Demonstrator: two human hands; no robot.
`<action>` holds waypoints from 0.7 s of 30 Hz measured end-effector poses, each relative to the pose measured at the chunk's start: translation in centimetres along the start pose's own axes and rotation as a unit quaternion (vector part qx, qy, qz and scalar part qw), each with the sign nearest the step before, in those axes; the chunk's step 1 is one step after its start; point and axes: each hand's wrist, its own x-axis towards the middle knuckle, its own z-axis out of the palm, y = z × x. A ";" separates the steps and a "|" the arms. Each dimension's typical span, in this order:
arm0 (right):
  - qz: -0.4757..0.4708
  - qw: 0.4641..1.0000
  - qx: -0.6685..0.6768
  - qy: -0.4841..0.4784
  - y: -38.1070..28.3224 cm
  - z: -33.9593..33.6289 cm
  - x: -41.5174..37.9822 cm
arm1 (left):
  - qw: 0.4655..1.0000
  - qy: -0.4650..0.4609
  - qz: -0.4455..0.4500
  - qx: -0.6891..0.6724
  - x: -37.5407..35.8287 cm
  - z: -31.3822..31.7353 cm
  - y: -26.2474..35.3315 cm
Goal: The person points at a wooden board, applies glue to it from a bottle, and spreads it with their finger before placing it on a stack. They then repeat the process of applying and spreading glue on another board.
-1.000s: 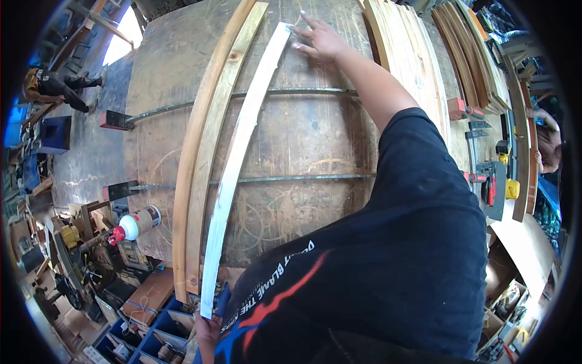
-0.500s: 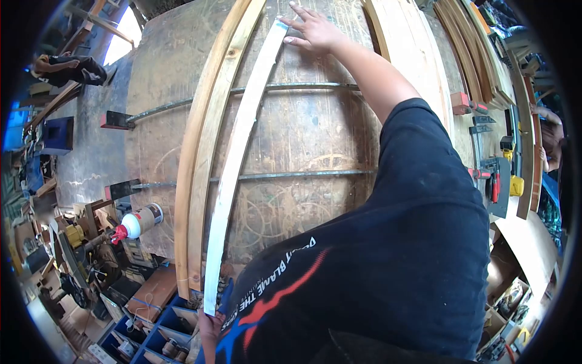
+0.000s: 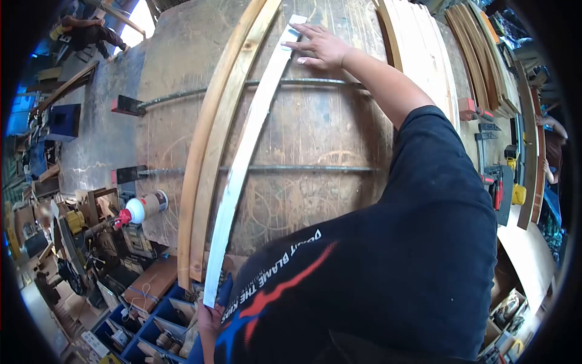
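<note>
A long, pale wooden strip (image 3: pixel 247 148) slants across the worktable (image 3: pixel 303 212), bright with glare along its face. My right hand (image 3: pixel 322 48) reaches over its far end, fingers spread and fingertips touching the strip, thumb apart. At the near end, my left hand (image 3: pixel 210 318) is closed around the strip beside my body, its fingers partly hidden. Just left of the strip lie two longer wooden boards (image 3: pixel 206 139), side by side. Bar clamps (image 3: pixel 327 168) run crosswise beneath the boards and strip.
A white bottle with a red cap (image 3: pixel 145 207) lies at the table's left edge. More boards (image 3: pixel 418 48) and clamps (image 3: pixel 485 139) are on the right. Blue compartment boxes (image 3: pixel 157 324) stand at lower left. One person (image 3: pixel 91 30) sits at upper left; another (image 3: pixel 551 145) is far right.
The view has shifted slightly. My right hand has moved a little down the strip from its far end, and the strip's end now shows beyond my fingers. My left hand stays at the near end.
</note>
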 end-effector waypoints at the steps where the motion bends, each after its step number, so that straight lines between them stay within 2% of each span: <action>1: -0.001 1.000 0.004 -0.009 -1.3 -1.3 -0.3 | 0.999 0.024 0.013 0.020 -2.3 2.7 0.8; 3: 0.002 1.000 0.001 -0.009 -3.5 -1.9 -0.8 | 0.998 0.049 0.032 0.030 -3.4 4.0 1.0; 8: 0.012 0.999 -0.007 -0.038 -7.4 -3.4 -1.1 | 0.989 0.025 0.097 0.110 -2.8 2.8 0.4; 12: 0.020 0.998 0.017 -0.049 -11.0 -4.0 -1.7 | 0.996 0.027 0.078 0.021 -1.8 2.2 -0.2; 14: 0.014 0.999 0.012 -0.032 -12.4 -3.4 -1.9 | 0.990 -0.050 0.107 0.080 -1.0 1.0 -0.2; 17: 0.017 0.999 0.034 -0.035 -15.5 -4.3 -2.7 | 0.994 -0.038 0.094 0.041 0.2 0.4 -0.5; 21: 0.042 0.997 0.036 -0.048 -20.2 -4.9 -3.0 | 0.994 -0.075 0.082 -0.018 1.2 -0.2 -1.0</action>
